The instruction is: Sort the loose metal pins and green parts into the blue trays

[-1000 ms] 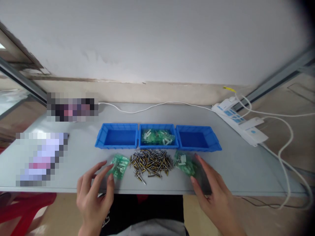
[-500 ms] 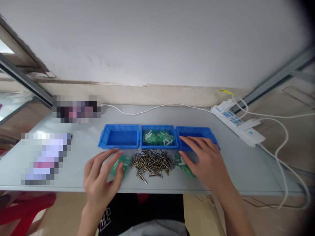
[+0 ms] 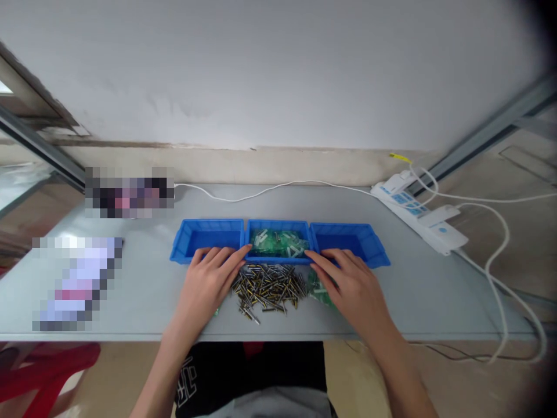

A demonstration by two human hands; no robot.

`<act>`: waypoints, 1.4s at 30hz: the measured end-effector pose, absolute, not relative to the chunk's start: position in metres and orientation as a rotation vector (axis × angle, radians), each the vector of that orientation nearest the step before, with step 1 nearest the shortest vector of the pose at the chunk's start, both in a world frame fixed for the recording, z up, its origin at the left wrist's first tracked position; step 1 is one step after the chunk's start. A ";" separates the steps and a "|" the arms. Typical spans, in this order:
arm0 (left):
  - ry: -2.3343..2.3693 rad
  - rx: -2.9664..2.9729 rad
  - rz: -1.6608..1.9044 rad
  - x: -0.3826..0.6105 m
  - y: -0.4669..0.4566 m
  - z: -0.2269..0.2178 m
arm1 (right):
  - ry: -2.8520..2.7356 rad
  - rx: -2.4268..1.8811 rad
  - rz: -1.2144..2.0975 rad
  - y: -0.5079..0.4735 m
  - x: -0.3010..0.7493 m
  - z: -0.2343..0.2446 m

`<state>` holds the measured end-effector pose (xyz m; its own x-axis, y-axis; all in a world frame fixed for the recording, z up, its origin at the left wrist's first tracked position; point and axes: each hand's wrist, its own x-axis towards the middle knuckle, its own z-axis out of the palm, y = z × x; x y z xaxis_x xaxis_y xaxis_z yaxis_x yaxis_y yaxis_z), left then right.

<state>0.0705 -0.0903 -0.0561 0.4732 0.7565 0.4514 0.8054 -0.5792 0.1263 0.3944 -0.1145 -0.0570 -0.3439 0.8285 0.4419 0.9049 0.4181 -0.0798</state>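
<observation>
Left hand [image 3: 209,280] and right hand [image 3: 351,285] at front corners of middle blue rectangular plastic bin [image 3: 278,260]; cannot tell whether fingers clamp it. Silver-and-gold metal pins [image 3: 270,289] heaped between.

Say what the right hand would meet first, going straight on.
Likely the middle blue rectangular plastic bin, at its front right corner; whether the right hand touches it now is unclear.

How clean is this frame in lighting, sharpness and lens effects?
Head view: light is soft and fairly even, without hard shadows; head view: the right-hand corners darken to black; head view: two mosaic patches hide things on the table at left; head view: many metal pins separate visibly, but small print on the power strip is too soft to read.
</observation>
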 end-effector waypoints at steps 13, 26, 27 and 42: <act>-1.397 -2.629 -0.780 0.071 -0.089 -0.055 | -2.277 -1.480 -0.259 -0.118 0.394 -0.057; -1.340 -2.625 -0.846 0.071 -0.088 -0.057 | -2.176 -1.371 -0.064 -0.109 0.404 -0.059; -1.334 -2.625 -0.846 0.070 -0.088 -0.057 | -2.170 -1.365 -0.059 -0.109 0.404 -0.059; -1.346 -2.607 -0.851 0.071 -0.090 -0.060 | -2.487 -1.331 0.026 -0.050 0.366 0.005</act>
